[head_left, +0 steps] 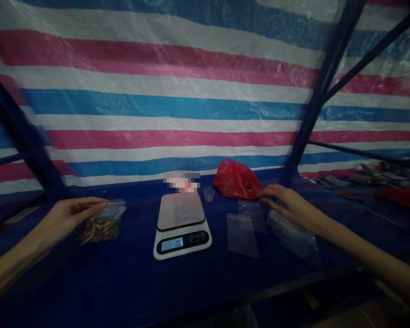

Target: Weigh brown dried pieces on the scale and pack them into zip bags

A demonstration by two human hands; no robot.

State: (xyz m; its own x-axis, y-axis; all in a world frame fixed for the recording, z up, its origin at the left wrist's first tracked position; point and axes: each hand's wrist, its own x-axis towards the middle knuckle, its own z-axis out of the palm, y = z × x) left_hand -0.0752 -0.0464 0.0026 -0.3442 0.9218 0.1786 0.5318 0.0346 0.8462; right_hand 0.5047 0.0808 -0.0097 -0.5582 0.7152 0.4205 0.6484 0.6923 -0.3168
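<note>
My left hand (80,210) pinches the top edge of a clear zip bag (104,225), partly filled with small brass-coloured pieces too blurred to name. The bag rests low over the blue surface, left of a white digital scale (181,223) whose display reads 0.0. My right hand (287,205) reaches in from the right with its fingers stretched out and slightly bent. Its fingertips are at the right edge of a red plastic bag (235,180); whether they touch is unclear. Flat clear zip bags (242,234) lie below and beside this hand.
A small clear cup (209,194) stands between the scale and the red bag. Behind the scale is a pixelated pale item (181,182). Blue metal posts (314,105) frame the striped sheet (174,105). Blurred dark items (376,180) lie at far right.
</note>
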